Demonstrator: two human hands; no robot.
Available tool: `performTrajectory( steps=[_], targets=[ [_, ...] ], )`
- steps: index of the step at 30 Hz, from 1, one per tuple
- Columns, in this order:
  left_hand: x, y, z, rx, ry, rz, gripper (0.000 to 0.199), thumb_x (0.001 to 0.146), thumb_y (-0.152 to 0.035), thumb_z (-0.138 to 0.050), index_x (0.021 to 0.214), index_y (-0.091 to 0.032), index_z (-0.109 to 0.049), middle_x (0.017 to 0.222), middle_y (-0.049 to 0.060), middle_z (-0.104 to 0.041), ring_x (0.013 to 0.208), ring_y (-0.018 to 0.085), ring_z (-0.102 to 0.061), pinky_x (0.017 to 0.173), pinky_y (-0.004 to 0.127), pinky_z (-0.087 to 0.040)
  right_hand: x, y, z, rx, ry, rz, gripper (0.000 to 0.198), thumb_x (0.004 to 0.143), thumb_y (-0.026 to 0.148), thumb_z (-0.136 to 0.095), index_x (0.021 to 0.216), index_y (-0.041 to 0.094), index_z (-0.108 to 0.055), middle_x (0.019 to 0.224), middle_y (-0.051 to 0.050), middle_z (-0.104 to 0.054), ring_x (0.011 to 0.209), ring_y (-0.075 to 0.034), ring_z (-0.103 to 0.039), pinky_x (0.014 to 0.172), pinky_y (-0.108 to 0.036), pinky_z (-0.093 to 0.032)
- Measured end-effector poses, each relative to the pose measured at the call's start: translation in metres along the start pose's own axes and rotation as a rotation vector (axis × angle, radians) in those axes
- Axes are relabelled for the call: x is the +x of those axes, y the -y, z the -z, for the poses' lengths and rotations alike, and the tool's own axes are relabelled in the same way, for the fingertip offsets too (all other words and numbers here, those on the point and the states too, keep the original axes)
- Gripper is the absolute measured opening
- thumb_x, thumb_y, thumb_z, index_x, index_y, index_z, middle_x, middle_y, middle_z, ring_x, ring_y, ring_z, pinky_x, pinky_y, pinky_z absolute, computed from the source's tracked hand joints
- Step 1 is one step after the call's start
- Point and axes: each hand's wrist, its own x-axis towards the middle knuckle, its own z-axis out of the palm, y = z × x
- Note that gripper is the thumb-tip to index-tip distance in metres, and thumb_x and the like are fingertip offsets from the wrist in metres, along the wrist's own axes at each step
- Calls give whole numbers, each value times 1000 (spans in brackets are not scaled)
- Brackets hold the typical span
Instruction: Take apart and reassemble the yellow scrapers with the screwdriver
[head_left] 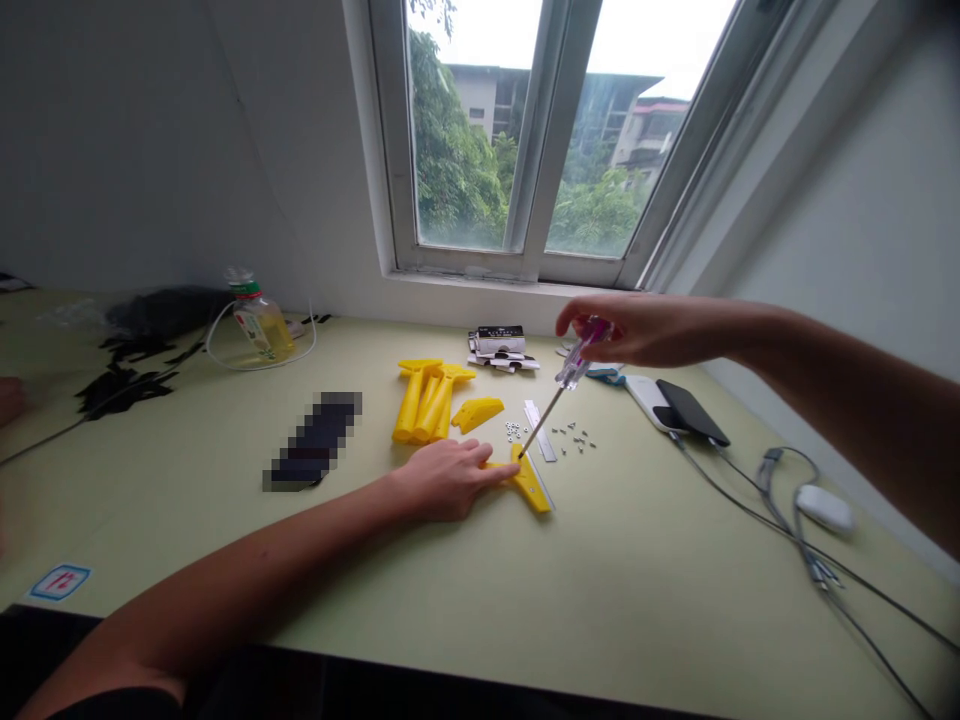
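My left hand (448, 478) is closed around the handle of a yellow scraper (534, 488) and pins it to the table, its index finger stretched towards the head. A metal blade lies along the scraper's right edge. From above, my right hand (637, 328) grips a screwdriver (574, 368) with a clear and purple handle. The screwdriver slants down, its tip at the upper part of the scraper head, close to my left index finger. Behind the scraper lie a loose metal blade (541, 430), several small nuts (514, 431) and several screws (578, 436).
Yellow scraper handles (427, 405) and a yellow head piece (478, 413) lie behind my left hand. Small boxes (501, 345) stand near the window. A pixelated dark phone-like object (315, 440) and a bottle (262, 325) are left; a power bank (651, 402), phone (694, 412) and cables (795, 520) right.
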Motion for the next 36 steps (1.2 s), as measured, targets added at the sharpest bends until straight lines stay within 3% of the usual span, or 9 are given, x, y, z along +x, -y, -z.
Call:
performTrajectory(
  steps=[2, 7, 9, 13, 16, 20, 22, 28, 36],
  targets=[
    [0, 0, 1, 1, 0, 2, 54, 94, -29, -41, 146, -35, -33, 98, 5, -58, 82, 21, -59, 58, 29, -43, 0, 3, -2, 72, -5, -8, 45, 84, 51, -54, 120, 24, -56, 104, -8, -69, 85, -23, -65, 66, -32, -51],
    [0, -1, 2, 7, 9, 1, 56, 92, -27, -44, 146, -33, -33, 98, 6, -58, 82, 21, -58, 59, 29, -44, 9, 0, -13, -180, -213, -391, 43, 86, 60, -47, 87, 21, -65, 66, -8, -63, 58, -23, -60, 55, -37, -45],
    [0, -1, 3, -2, 11, -1, 57, 91, -27, -45, 146, -33, -34, 98, 6, -58, 83, 21, -59, 60, 29, -44, 9, -3, -13, -218, -223, -296, 35, 87, 53, -49, 88, 23, -65, 70, -8, -65, 60, -24, -60, 55, -38, -44],
    [0, -1, 3, -19, 16, 10, 56, 92, -27, -45, 146, -35, -34, 98, 6, -58, 83, 21, -59, 61, 28, -44, 4, 2, -6, 10, -117, 52, 31, 82, 42, -57, 110, 27, -61, 95, -7, -70, 75, -23, -64, 59, -36, -50],
    [0, -1, 3, -10, 15, 13, 56, 92, -28, -44, 146, -35, -34, 98, 6, -58, 83, 21, -59, 60, 29, -44, 4, 9, -6, 49, -110, -124, 35, 85, 51, -53, 104, 23, -61, 81, -8, -70, 65, -23, -63, 54, -35, -47],
    [0, -1, 1, -10, 14, 14, 54, 92, -27, -43, 145, -34, -35, 97, 6, -58, 83, 21, -58, 61, 28, -43, 5, 10, -10, -249, -172, -364, 41, 89, 54, -44, 97, 19, -62, 71, -10, -66, 59, -23, -59, 51, -35, -41],
    [-1, -1, 1, -15, 13, 14, 55, 91, -27, -45, 145, -34, -36, 97, 6, -58, 83, 21, -58, 61, 28, -43, 4, 7, -10, -279, -161, -287, 38, 88, 52, -47, 103, 20, -61, 75, -9, -66, 61, -22, -59, 52, -34, -41],
    [-1, -1, 4, -54, -23, 9, 50, 93, -27, -44, 143, -34, -40, 100, 7, -57, 86, 21, -58, 69, 30, -46, -4, 12, -13, 117, -183, 105, 35, 78, 36, -60, 110, 24, -59, 99, -6, -69, 80, -20, -64, 64, -32, -50],
    [3, 3, 10, -280, -62, -4, 40, 91, -30, -54, 130, -30, -54, 127, 10, -53, 107, 25, -56, 91, 42, -48, 5, 18, -50, 372, -511, 23, 25, 92, 41, -46, 106, 23, -54, 85, -3, -64, 69, -17, -59, 63, -33, -49]
  ],
)
